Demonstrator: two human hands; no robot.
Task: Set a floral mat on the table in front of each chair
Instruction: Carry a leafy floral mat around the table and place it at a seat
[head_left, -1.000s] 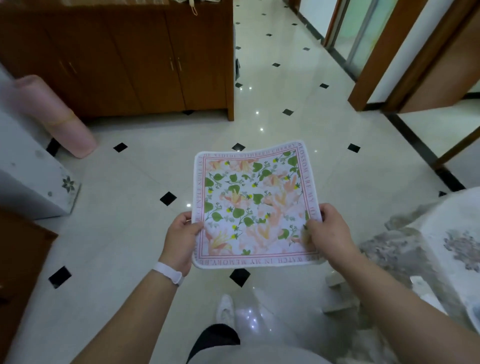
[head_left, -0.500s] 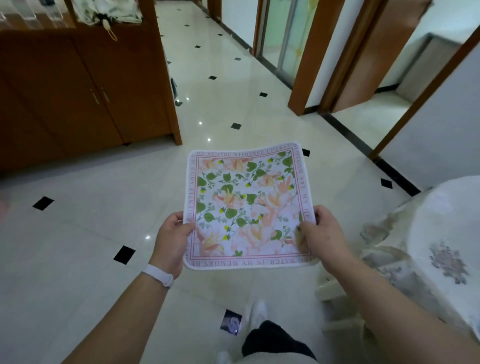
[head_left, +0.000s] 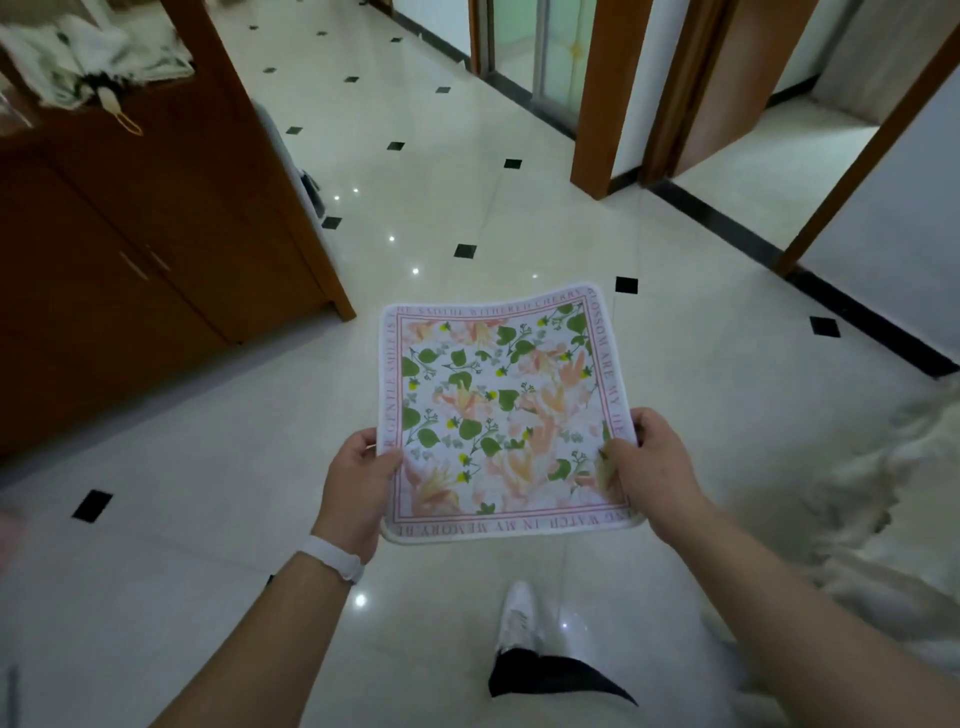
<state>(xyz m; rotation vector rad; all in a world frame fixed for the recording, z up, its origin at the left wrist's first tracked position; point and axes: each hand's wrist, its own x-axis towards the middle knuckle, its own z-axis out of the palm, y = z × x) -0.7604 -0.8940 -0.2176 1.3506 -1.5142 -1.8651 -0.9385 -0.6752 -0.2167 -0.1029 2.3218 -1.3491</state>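
Note:
A square floral mat with green leaves, peach flowers and a lettered pink border is held flat in front of me, above the tiled floor. My left hand grips its left edge near the lower corner, thumb on top. My right hand grips the right edge the same way. The table with a pale patterned cloth shows blurred at the right edge of the view, just right of my right arm. No chair is visible.
A brown wooden cabinet stands to the left, with a folded umbrella on top. Wooden door frames line the far right. Glossy cream floor tiles with black diamonds spread ahead. My white shoe is below the mat.
The view has swung rightward and I have stepped forward; the cabinet slid left and the doorways came closer. Both hands keep the same grip on the mat.

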